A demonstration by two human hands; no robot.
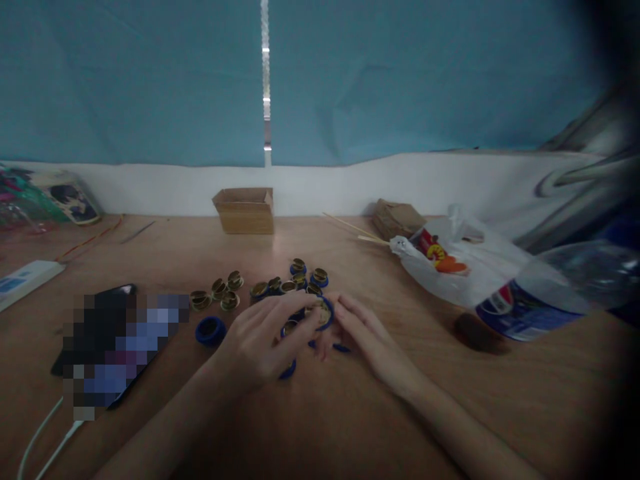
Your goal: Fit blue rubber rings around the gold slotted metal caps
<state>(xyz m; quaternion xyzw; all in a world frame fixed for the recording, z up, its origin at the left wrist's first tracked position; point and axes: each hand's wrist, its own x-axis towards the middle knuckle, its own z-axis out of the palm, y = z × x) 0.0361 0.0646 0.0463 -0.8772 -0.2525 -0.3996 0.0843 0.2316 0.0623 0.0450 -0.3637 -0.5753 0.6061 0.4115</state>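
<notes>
My left hand pinches a round blue-rimmed piece with a gold-coloured metal inside between thumb and fingers. From the other side, the bent fingers of my right hand close on the same piece. Several similar blue pieces with gold discs lie just beyond the hands, some partly hidden behind my left hand. Loose gold-coloured metal parts form a small group to the left. Near them sits a blue ring-shaped part with a dark middle.
Two phones with white cables lie at left, near a white power strip. At the back stands an open cardboard box. On the right are a plastic bag, a brown paper packet and a lying cola bottle.
</notes>
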